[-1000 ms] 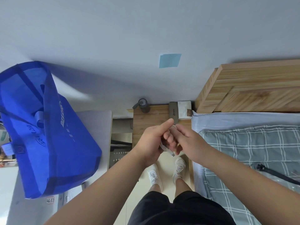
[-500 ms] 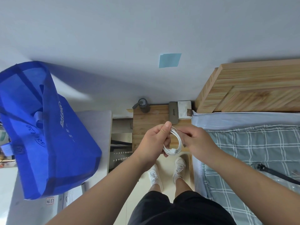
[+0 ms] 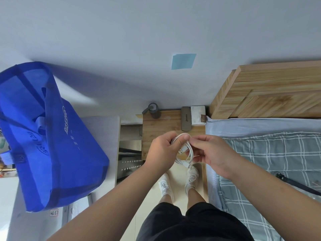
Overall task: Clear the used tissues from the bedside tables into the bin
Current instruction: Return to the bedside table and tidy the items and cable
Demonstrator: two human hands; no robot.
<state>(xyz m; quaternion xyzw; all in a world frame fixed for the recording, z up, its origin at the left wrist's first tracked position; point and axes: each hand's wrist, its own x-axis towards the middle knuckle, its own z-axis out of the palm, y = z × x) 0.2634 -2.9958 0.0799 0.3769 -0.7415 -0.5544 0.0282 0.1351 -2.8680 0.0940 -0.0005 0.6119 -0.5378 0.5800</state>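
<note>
Head view: my left hand and right hand both pinch the coiled white cable. I should hold its loops together and lay it aside.

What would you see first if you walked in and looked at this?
The big bright blue fabric tote bag on the left jumps out first. In the middle, the left hand and right hand both hold a coiled white cable above the small wooden bedside table. On the right is a bed with a grey checked cover.
</note>
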